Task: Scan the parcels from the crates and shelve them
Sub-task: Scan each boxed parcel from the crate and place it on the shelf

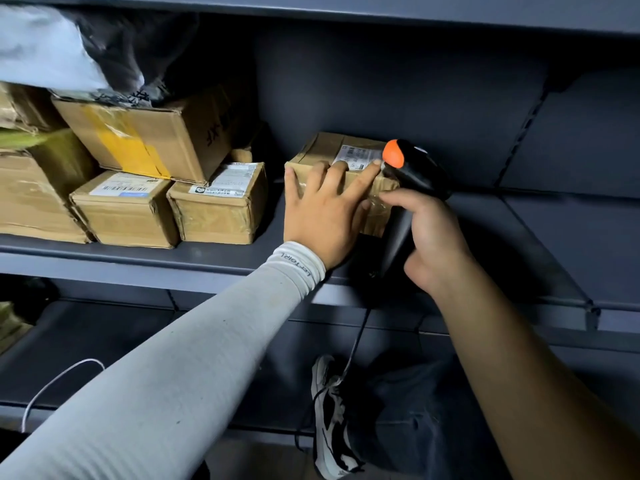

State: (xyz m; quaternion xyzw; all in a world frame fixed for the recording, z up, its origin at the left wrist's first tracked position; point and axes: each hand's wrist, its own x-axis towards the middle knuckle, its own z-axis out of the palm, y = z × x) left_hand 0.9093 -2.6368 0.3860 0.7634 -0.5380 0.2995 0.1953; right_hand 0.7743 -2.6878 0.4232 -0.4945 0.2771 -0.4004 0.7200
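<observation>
Parcel (332,174) at frame centre sits label-up on the shelf (485,237), my left hand (322,216) spread flat on it, my right hand (429,244) clamped round the barcode scanner (412,188), I judge for shelving.

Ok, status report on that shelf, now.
Left hand flat on the parcel on the shelf. Right hand grips the scanner beside its label. Nothing in the way.

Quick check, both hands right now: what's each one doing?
Left hand: open, fingers spread flat on the cardboard parcel on the shelf.
Right hand: gripping the barcode scanner by its handle.
</observation>
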